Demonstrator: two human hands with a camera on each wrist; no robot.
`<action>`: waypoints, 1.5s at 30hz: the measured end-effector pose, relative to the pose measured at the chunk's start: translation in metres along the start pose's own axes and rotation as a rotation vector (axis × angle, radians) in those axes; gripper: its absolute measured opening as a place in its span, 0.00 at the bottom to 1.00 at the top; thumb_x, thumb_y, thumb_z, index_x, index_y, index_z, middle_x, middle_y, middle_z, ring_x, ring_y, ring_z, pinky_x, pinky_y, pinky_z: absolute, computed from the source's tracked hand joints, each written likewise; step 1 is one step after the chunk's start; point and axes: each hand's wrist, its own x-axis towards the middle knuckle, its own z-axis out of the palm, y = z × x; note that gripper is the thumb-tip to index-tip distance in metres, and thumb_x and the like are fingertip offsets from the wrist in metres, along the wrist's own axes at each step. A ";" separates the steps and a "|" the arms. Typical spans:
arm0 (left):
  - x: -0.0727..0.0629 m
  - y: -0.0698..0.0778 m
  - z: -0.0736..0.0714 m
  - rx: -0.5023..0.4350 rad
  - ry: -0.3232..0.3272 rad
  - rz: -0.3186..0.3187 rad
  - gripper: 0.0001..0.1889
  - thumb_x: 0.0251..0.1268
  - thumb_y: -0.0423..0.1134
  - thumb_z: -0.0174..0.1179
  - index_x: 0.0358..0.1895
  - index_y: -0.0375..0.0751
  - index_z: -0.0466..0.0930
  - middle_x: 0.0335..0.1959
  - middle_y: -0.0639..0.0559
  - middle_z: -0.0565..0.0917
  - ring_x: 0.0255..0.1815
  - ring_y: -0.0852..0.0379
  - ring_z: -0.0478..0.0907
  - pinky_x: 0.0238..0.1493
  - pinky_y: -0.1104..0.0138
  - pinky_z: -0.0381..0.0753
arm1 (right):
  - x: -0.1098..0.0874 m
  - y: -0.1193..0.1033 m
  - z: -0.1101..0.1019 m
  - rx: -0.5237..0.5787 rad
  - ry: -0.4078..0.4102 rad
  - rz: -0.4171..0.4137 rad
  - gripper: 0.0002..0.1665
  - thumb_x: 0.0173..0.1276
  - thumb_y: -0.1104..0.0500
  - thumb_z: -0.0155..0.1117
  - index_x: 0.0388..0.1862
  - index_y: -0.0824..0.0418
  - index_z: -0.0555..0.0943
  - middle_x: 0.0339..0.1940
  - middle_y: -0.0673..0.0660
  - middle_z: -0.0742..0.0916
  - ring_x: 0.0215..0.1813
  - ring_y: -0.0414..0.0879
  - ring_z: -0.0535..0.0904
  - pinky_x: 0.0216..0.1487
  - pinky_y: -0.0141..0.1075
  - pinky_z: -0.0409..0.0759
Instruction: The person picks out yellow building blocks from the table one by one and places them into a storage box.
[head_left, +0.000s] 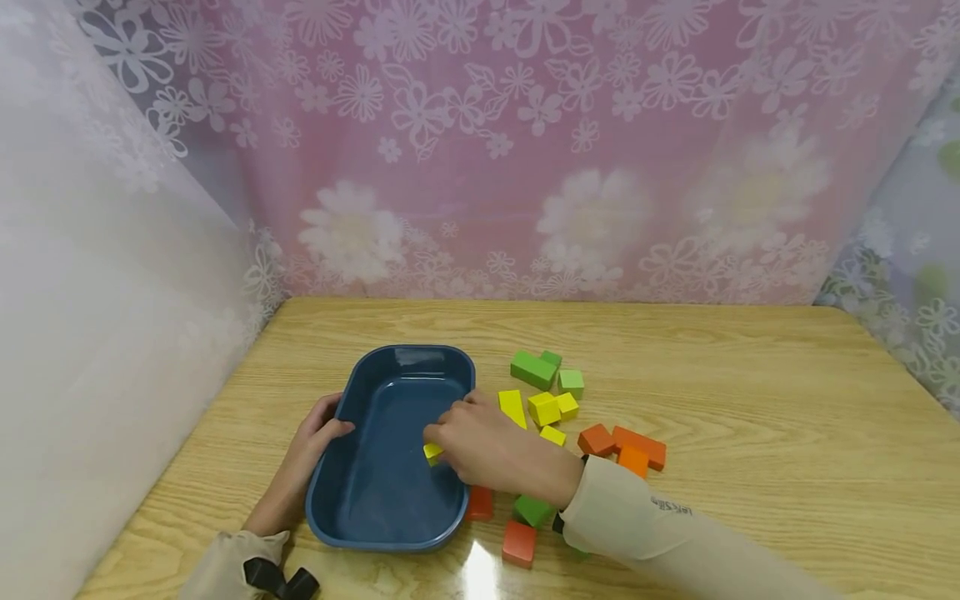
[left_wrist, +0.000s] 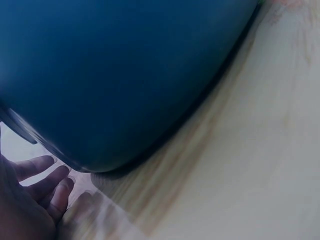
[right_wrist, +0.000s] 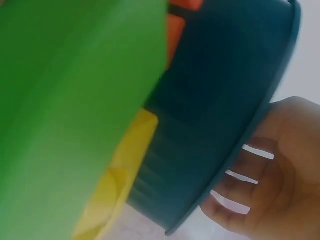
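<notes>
A deep blue rectangular dish (head_left: pixel 371 483) with rounded corners stands on the table. My left hand (head_left: pixel 318 433) holds its left rim, thumb hooked over the edge and fingers outside; the left wrist view shows those fingers (left_wrist: pixel 59 190) beside the dish's outer wall (left_wrist: pixel 115 75). Reaching over the right rim, my right hand (head_left: pixel 487 442) pinches a small yellow block (head_left: pixel 432 452) above the dish floor. That block is hidden in the right wrist view, where the curled fingers (right_wrist: pixel 240 190) pass over the rim. Yellow blocks (head_left: pixel 512 408) lie just right of the dish.
Green blocks (head_left: pixel 534 369) sit at the back, right of the dish. Orange blocks (head_left: pixel 637 448) lie farther right. Red blocks (head_left: pixel 519 543) and a darker green block (head_left: pixel 532 510) are near my right forearm. A flowered curtain (head_left: pixel 480 167) hangs behind the wooden table (head_left: pixel 787 400).
</notes>
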 end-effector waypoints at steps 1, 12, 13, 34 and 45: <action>0.000 0.000 0.000 -0.002 0.000 -0.001 0.25 0.65 0.33 0.48 0.66 0.34 0.65 0.60 0.39 0.70 0.50 0.61 0.70 0.49 0.73 0.71 | 0.002 -0.001 0.001 0.012 -0.013 -0.003 0.12 0.65 0.55 0.66 0.48 0.50 0.84 0.37 0.46 0.86 0.41 0.42 0.80 0.49 0.40 0.71; -0.001 0.001 0.000 -0.014 -0.010 -0.017 0.25 0.66 0.34 0.47 0.67 0.35 0.63 0.62 0.40 0.69 0.52 0.59 0.69 0.51 0.72 0.69 | 0.017 0.000 0.011 0.117 -0.079 -0.034 0.14 0.65 0.59 0.65 0.50 0.51 0.85 0.41 0.46 0.87 0.38 0.38 0.80 0.34 0.29 0.75; -0.001 0.001 0.000 -0.020 -0.013 -0.018 0.25 0.66 0.33 0.47 0.67 0.35 0.63 0.62 0.40 0.68 0.52 0.59 0.68 0.51 0.72 0.69 | 0.019 0.001 0.012 0.132 -0.082 -0.030 0.15 0.65 0.60 0.65 0.50 0.51 0.85 0.41 0.46 0.87 0.37 0.38 0.80 0.33 0.28 0.75; 0.001 -0.001 -0.002 -0.009 -0.010 0.009 0.25 0.65 0.33 0.48 0.67 0.35 0.64 0.61 0.40 0.70 0.51 0.60 0.69 0.51 0.71 0.69 | 0.008 0.011 0.008 0.113 0.097 -0.164 0.13 0.68 0.57 0.62 0.50 0.54 0.83 0.42 0.49 0.85 0.43 0.43 0.79 0.47 0.33 0.76; 0.002 -0.001 -0.003 -0.009 -0.012 0.015 0.26 0.65 0.34 0.49 0.67 0.34 0.64 0.59 0.39 0.70 0.50 0.61 0.71 0.49 0.72 0.71 | -0.045 0.068 -0.013 0.277 0.317 -0.011 0.15 0.61 0.63 0.69 0.48 0.60 0.83 0.43 0.54 0.86 0.40 0.46 0.82 0.39 0.35 0.79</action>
